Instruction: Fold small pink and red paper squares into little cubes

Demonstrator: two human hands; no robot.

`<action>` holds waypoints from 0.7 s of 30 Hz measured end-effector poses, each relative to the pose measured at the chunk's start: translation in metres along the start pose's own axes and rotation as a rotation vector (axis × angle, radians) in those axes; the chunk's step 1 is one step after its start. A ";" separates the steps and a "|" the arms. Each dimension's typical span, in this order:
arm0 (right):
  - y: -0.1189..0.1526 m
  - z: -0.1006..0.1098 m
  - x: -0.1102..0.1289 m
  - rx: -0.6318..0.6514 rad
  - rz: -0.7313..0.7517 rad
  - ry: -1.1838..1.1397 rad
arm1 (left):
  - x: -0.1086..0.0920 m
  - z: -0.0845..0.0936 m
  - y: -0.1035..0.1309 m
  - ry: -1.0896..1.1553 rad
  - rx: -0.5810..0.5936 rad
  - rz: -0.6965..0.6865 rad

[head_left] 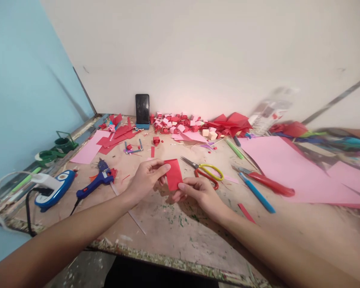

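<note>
A small red piece of paper (174, 176) is held up above the table between my two hands. My left hand (149, 176) pinches its upper left side, thumb on the face toward me. At the lower right corner my right hand (199, 192) grips the same paper between thumb and fingers. Just beyond the right hand lie scissors (210, 171) with one yellow and one red handle, their blades pointing left. A blue glue gun (97, 180) rests on the table left of my left hand.
Small red and pink paper cubes (180, 123) are heaped along the wall by a propped-up phone (142, 110). Pink sheets (276, 168), a blue pen (258, 194) and a red-handled knife (272, 184) lie right. A blue power strip (56, 190) with cords sits left.
</note>
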State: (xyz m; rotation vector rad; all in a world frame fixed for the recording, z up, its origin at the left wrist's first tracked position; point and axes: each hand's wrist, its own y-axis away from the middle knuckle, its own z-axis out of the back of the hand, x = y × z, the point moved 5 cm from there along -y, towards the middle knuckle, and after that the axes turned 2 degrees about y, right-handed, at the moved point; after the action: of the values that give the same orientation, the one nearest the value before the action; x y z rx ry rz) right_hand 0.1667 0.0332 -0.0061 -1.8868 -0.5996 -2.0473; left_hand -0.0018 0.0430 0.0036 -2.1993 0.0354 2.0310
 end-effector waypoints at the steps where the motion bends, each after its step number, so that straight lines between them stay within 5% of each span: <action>1: 0.000 0.002 0.000 -0.025 0.003 -0.013 | 0.001 -0.001 0.000 0.025 0.014 0.025; 21: 0.001 0.000 0.001 -0.027 0.033 -0.103 | 0.004 -0.015 0.008 -0.082 0.160 0.088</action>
State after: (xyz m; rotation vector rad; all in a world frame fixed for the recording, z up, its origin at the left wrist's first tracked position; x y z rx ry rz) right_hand 0.1665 0.0324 -0.0052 -2.0133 -0.5638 -1.9567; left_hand 0.0124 0.0332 -0.0005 -2.0508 0.2808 2.0822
